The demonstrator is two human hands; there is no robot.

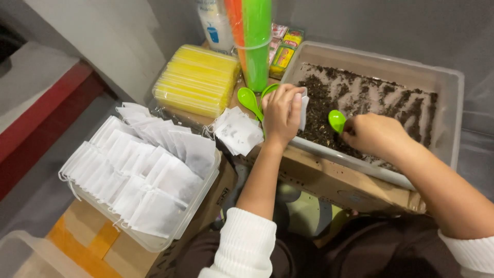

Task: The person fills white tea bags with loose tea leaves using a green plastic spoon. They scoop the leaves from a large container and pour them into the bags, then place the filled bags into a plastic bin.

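My left hand (281, 113) grips a small white filter bag (304, 110) at the near-left edge of a clear plastic bin (446, 103) that holds dark loose tea leaves (360, 100). My right hand (373, 136) holds a green plastic spoon (337, 121) with its bowl over the leaves, close to the bag. Both hands are over the bin's near wall.
Two more green spoons (249, 100) lie left of the bin. A pile of white bags (237, 131) lies beside them. A clear tray (203, 198) full of filled white bags stands at left. Behind are a yellow packet stack (198, 80), green and orange cups (257, 41) and cardboard (334, 180).
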